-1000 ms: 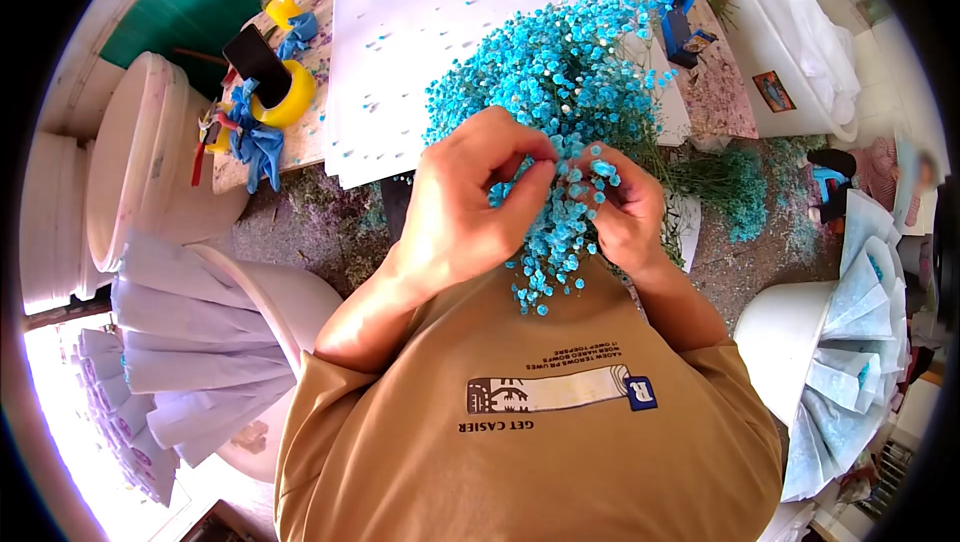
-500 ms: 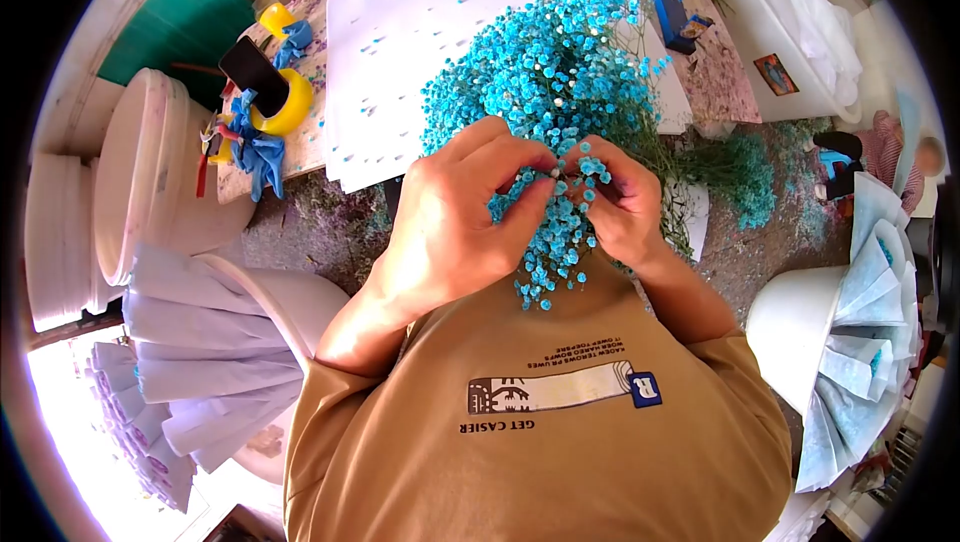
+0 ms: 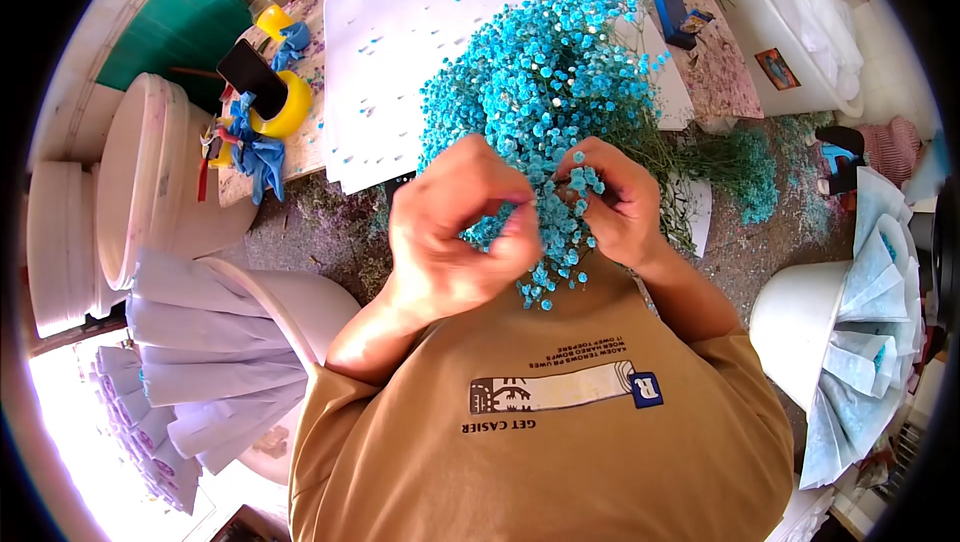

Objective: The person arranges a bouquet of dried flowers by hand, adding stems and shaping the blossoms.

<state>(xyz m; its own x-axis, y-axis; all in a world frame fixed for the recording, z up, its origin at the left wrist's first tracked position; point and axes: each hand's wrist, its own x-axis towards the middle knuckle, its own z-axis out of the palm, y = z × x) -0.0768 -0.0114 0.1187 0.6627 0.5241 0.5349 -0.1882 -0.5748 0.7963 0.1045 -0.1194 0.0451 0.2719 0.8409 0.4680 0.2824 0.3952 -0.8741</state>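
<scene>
A large bunch of small blue flowers [image 3: 550, 72] lies over the front edge of white paper sheets [image 3: 390, 72] and hangs toward my shirt. My left hand [image 3: 465, 227] is at the bunch's left side, thumb and index finger bent together in a pinch, slightly blurred; anything between the tips is too small to tell. On the other side, my right hand [image 3: 618, 202] pinches a sprig of blue flowers [image 3: 583, 182] between thumb and fingers. Green stems [image 3: 665, 167] stick out behind and right of my right hand.
A phone [image 3: 252, 77] leans on a yellow tape roll [image 3: 285, 107] at the table's left. The blue tape dispenser [image 3: 677, 12] stands at the right. Buckets with wrapped bundles [image 3: 220, 342] flank me. Another person [image 3: 885, 152] is at far right, beyond the loose flowers on the floor [image 3: 750, 177].
My left hand has moved left and slightly down, away from my right hand and the sprig. My right hand has barely moved. The person at far right has shifted.
</scene>
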